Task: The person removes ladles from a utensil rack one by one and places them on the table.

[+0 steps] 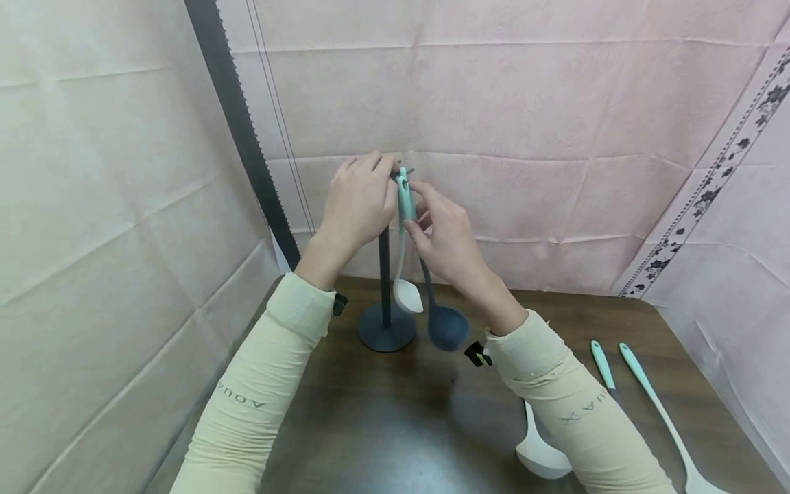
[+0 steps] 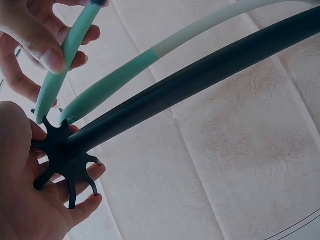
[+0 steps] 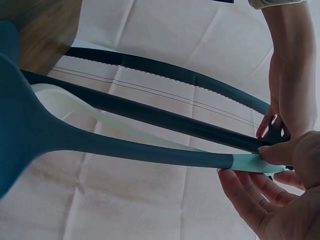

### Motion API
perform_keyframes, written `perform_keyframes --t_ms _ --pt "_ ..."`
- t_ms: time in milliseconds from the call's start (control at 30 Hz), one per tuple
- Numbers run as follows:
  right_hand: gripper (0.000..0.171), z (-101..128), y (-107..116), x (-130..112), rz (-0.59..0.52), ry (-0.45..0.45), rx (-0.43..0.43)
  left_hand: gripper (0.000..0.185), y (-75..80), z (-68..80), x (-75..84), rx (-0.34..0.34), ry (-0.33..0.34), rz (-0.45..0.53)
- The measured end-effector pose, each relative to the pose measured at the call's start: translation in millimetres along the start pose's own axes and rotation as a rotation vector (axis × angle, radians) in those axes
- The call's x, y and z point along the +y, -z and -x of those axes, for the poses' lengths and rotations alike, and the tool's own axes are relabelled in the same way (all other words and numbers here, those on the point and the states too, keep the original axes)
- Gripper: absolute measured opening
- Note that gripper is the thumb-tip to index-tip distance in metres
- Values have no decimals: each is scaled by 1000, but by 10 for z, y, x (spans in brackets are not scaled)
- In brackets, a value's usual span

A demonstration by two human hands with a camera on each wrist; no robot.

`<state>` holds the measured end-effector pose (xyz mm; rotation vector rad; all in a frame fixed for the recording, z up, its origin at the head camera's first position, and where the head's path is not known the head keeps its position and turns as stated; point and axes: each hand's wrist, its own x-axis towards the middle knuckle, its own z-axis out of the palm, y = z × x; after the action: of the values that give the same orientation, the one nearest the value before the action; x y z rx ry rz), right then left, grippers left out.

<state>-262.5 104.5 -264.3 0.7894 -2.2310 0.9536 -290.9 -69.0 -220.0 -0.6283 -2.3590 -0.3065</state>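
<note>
A dark utensil stand (image 1: 370,334) with a round base rises from the table. My left hand (image 1: 363,199) grips its hooked top (image 2: 64,150), fingers behind the hooks. My right hand (image 1: 446,233) pinches the mint-green handle (image 2: 74,47) of a dark blue ladle (image 1: 448,328), between thumb and fingers. The handle's end is at a hook; whether it hangs there I cannot tell. Beside it a smaller white spoon-like utensil (image 1: 407,296) with a mint-green handle (image 2: 112,80) hangs from the stand, close to the pole.
On the wooden table (image 1: 370,418), to the right, lie a white ladle (image 1: 543,458), a long mint-green-handled utensil (image 1: 654,387) and another mint-green handle (image 1: 601,363), partly behind my right sleeve (image 1: 586,412). Pale cloth (image 1: 524,103) covers the walls behind and beside the table.
</note>
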Motion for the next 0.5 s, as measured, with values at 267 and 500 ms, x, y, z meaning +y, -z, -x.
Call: perform_keyframes --t_ms 267,500 --pt "55 4 23 19 5 -12 0 39 0 6 2 -5 -4 -1" --pt "54 2 35 15 6 -7 6 39 3 9 3 3 -6 0"
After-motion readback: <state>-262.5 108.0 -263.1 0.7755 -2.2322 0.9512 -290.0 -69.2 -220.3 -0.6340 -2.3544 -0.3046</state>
